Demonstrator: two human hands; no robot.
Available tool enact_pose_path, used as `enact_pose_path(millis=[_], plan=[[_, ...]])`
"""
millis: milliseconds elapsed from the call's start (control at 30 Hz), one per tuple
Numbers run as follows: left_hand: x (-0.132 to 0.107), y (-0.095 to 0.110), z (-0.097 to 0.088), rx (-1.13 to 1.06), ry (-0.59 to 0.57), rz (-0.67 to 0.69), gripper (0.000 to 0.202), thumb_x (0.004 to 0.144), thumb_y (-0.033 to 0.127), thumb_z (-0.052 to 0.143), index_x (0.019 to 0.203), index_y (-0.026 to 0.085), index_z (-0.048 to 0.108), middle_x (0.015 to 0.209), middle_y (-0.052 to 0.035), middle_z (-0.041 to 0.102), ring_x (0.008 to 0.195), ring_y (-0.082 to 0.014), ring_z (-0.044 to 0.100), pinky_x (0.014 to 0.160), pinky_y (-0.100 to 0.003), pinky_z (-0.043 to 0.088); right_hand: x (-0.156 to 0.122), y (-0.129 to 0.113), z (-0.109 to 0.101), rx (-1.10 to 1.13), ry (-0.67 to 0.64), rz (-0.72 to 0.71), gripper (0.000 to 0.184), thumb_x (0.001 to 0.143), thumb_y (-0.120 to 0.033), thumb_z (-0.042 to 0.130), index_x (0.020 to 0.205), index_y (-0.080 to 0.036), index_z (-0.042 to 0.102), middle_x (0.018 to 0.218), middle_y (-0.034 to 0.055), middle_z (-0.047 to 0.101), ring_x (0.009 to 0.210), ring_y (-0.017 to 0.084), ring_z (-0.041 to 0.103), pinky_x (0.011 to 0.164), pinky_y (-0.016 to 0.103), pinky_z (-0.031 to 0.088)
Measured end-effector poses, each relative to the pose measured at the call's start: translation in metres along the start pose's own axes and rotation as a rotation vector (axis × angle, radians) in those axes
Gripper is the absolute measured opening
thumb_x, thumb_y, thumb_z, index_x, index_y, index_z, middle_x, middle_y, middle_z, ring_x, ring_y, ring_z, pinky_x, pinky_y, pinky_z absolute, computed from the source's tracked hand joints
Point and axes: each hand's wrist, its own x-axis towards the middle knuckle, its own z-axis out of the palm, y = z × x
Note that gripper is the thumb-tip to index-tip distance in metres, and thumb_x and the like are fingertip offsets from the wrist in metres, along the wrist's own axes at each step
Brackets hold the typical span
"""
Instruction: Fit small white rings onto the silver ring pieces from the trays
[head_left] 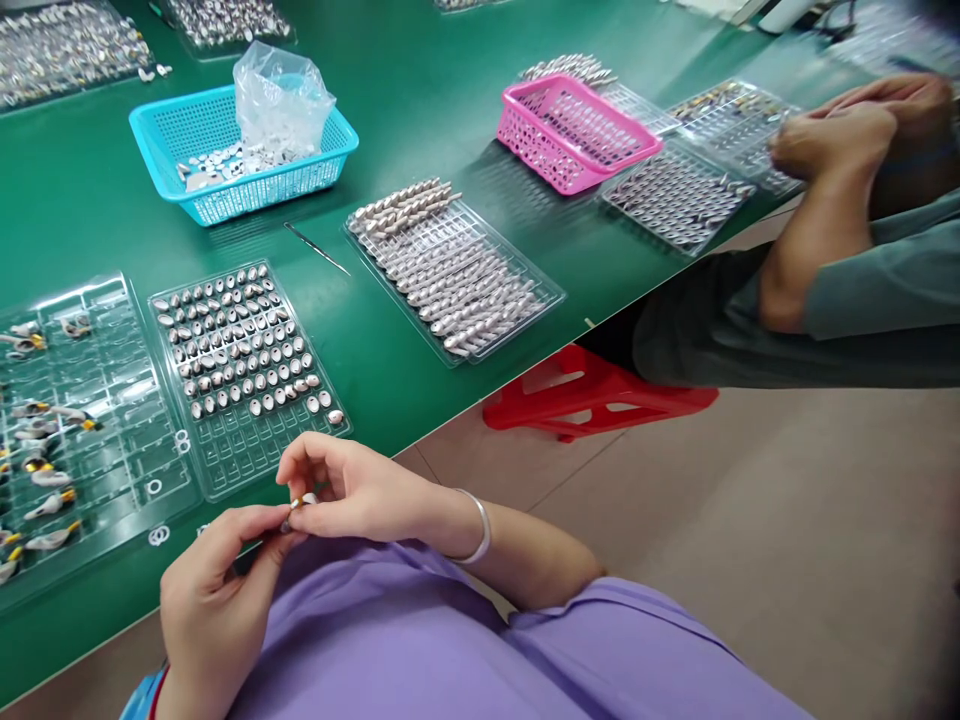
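Pinched between fingertips of left hand (pixel 217 590) and right hand (pixel 352 490): one small part (pixel 298 505), held over my lap, just off the table edge. Cap tray (pixel 240 462): upper rows filled, bottom few rows empty; caps too many to count. Left tray (pixel 112 340): about a dozen pieces, most cells bare. Baskets: two, blue (pixel 240 200) and pink (pixel 574 165).

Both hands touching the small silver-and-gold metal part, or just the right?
Touching. Head view: left hand and right hand fingertips both pinch the small silver-and-gold metal part; no gap shows.
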Motion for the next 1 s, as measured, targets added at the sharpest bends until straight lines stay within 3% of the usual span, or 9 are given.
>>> enact_pose_path(millis=[133, 267, 367, 500, 600, 833, 1000], plan=[[0.003, 0.002, -0.002, -0.044, -0.019, -0.068, 0.009, 0.079, 0.024, 0.074, 0.086, 0.028, 0.073, 0.078, 0.0041, 0.076, 0.067, -0.0133, 0.069, 0.064, -0.021, 0.055, 0.004, 0.006, 0.001, 0.16, -0.056, 0.049, 0.026, 0.07, -0.013, 0.071, 0.089, -0.017, 0.053, 0.078, -0.0046, 0.051, 0.07, 0.008, 0.049, 0.065, 0.02, 0.043], [0.006, 0.006, -0.005, -0.039, -0.035, -0.121, 0.005, 0.075, 0.026, 0.076, 0.08, 0.028, 0.075, 0.075, 0.0042, 0.077, 0.064, -0.0142, 0.07, 0.061, -0.021, 0.056, 0.003, 0.012, 0.006, 0.213, -0.017, 0.05, 0.028, 0.068, -0.009, 0.069, 0.088, -0.017, 0.052, 0.079, -0.0053, 0.052, 0.068, 0.006, 0.049, 0.064, 0.02, 0.041], [0.008, 0.005, -0.005, -0.131, -0.078, -0.266, 0.008, 0.073, 0.029, 0.078, 0.08, 0.026, 0.077, 0.075, 0.0018, 0.078, 0.063, -0.0172, 0.073, 0.061, -0.023, 0.06, 0.002, 0.013, 0.007, 0.19, 0.029, 0.03, 0.031, 0.067, -0.007, 0.069, 0.09, -0.018, 0.052, 0.078, -0.006, 0.052, 0.067, 0.007, 0.05, 0.063, 0.02, 0.042], [0.01, 0.001, -0.003, -0.304, -0.139, -0.43, 0.018, 0.071, 0.032, 0.08, 0.085, 0.022, 0.077, 0.07, -0.0012, 0.078, 0.06, -0.0202, 0.074, 0.06, -0.027, 0.063, 0.003, 0.013, 0.003, 0.282, -0.077, 0.126, 0.028, 0.075, -0.017, 0.069, 0.096, -0.018, 0.051, 0.077, -0.0056, 0.056, 0.066, 0.008, 0.058, 0.066, 0.023, 0.046], [0.012, 0.001, -0.003, -0.325, -0.126, -0.375, 0.013, 0.071, 0.029, 0.08, 0.082, 0.023, 0.077, 0.07, 0.0, 0.077, 0.06, -0.0177, 0.073, 0.059, -0.023, 0.062, 0.005, 0.013, 0.001, 0.314, -0.089, 0.147, 0.031, 0.075, -0.018, 0.072, 0.098, -0.018, 0.051, 0.076, -0.0059, 0.058, 0.066, 0.007, 0.059, 0.068, 0.022, 0.046], [0.01, 0.0, -0.004, -0.179, -0.068, -0.06, 0.011, 0.074, 0.018, 0.077, 0.081, 0.026, 0.077, 0.072, 0.0014, 0.073, 0.062, -0.0136, 0.069, 0.057, -0.018, 0.057, 0.007, 0.013, 0.007, 0.247, -0.022, 0.151, 0.04, 0.065, -0.012, 0.078, 0.097, -0.016, 0.054, 0.072, -0.0068, 0.057, 0.063, 0.006, 0.052, 0.062, 0.019, 0.038], [0.012, -0.003, -0.008, -0.182, -0.089, -0.024, 0.008, 0.078, 0.019, 0.074, 0.081, 0.025, 0.076, 0.071, 0.0002, 0.071, 0.062, -0.0147, 0.068, 0.056, -0.02, 0.056, 0.008, 0.02, 0.013, 0.273, 0.025, 0.113, 0.052, 0.06, -0.022, 0.087, 0.1, -0.017, 0.053, 0.075, -0.0054, 0.061, 0.063, 0.007, 0.055, 0.063, 0.021, 0.04]])
